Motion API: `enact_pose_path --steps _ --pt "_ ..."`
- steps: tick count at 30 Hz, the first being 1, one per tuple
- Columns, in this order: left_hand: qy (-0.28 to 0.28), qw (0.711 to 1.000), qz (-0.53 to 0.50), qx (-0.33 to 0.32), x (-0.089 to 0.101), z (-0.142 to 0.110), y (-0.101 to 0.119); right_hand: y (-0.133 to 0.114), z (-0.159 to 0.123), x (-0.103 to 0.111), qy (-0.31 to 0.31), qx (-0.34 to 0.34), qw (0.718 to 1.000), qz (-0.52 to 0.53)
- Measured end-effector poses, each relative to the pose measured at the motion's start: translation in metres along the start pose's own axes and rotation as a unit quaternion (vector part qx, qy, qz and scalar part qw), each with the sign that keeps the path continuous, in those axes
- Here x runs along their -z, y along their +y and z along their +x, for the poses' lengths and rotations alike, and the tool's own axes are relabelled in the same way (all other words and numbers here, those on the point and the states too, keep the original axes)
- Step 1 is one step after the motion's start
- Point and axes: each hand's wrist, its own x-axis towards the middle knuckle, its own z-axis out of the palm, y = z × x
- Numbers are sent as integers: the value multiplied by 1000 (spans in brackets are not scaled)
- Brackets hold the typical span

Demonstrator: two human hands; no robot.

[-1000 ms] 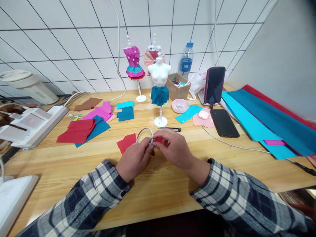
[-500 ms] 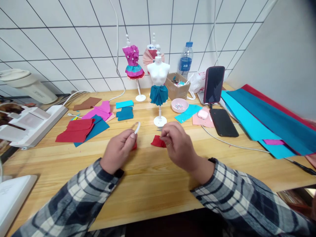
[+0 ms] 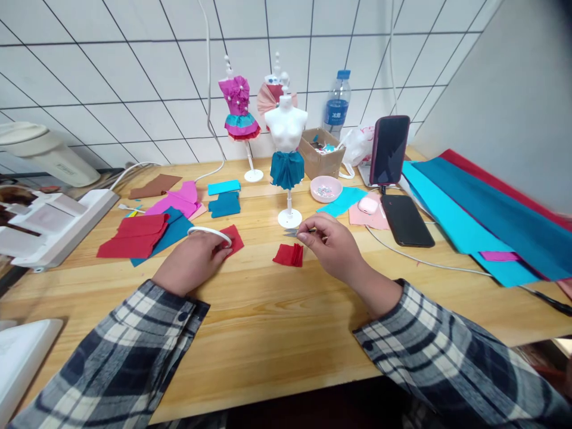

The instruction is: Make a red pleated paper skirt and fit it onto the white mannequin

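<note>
My left hand rests on the wooden table with its fingers closed on a thin white ring, held low over the table. A flat red paper piece lies just right of the ring. My right hand is curled, its fingertips pinching small scissors beside the base of the white mannequin, which wears a teal pleated skirt. A small pleated red paper piece lies on the table between my hands, untouched.
Red, teal and pink paper pieces lie at the left. A dressed pink mannequin, a water bottle, a cardboard box and a pink bowl stand behind. Two phones and large paper sheets are at the right.
My hands have parted. The left carried the white ring leftward and down to the table. The right let go of the pleated red paper and reached forward to the scissors.
</note>
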Motion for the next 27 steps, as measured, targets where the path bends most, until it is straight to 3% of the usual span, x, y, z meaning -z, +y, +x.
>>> enact_pose_path --steps 5,8,10,11,13,15,17,22,27 --pt "44 995 61 59 7 1 -5 1 2 -1 -20 -38 999 21" --pt "111 987 71 93 18 -8 10 1 1 -3 -42 -50 997 33" --pt "156 983 2 101 21 -12 27 0 -1 -6 -72 -63 994 44" --pt "145 983 -63 91 20 -14 36 -1 -2 -8 -87 -66 993 46" --pt "66 977 -196 54 16 -16 56 -4 -5 -11 -116 -60 991 40" --pt "1 969 -247 22 12 -17 73 -7 -7 -15 -139 -44 989 24" --pt "-24 967 -255 -1 9 -17 85 -10 -10 -18 -159 -28 987 5" --pt "-11 965 -258 -51 6 -20 94 -15 -18 -25 -167 -21 986 -14" --pt "26 965 -257 -49 5 -21 96 -18 -23 -28 -108 6 994 -11"
